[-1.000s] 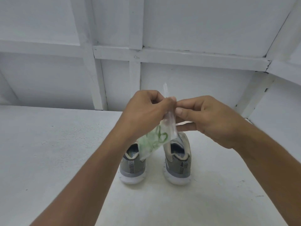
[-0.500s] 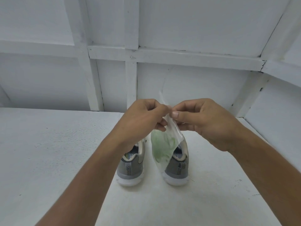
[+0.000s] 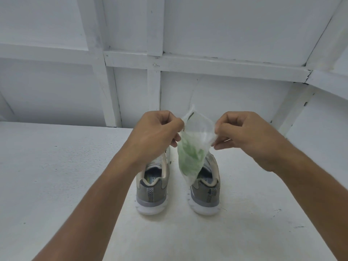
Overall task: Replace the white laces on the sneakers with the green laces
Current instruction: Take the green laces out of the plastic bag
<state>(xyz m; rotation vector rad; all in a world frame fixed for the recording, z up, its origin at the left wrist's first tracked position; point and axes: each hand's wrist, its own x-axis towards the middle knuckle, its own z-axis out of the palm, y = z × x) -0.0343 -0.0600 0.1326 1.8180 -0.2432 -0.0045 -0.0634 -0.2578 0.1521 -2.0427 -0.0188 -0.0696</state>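
Between the two raised hands hangs a small clear plastic bag (image 3: 197,131), pulled taut by its upper edges. The left hand (image 3: 158,134) pinches the bag's left edge with curled fingers and thumb, and the right hand (image 3: 244,134) pinches the opposite edge the same way. Bundled green laces (image 3: 190,157) sit in the bag's lower part, below the fingertips. Beneath the hands, two grey shoes with white soles stand side by side, heels toward the person: the left sneaker (image 3: 152,193) under the left wrist, the right sneaker (image 3: 206,194) partly hidden behind the bag. Both rest on a white surface (image 3: 56,185), with a white panelled wall (image 3: 226,25) beyond the hands.
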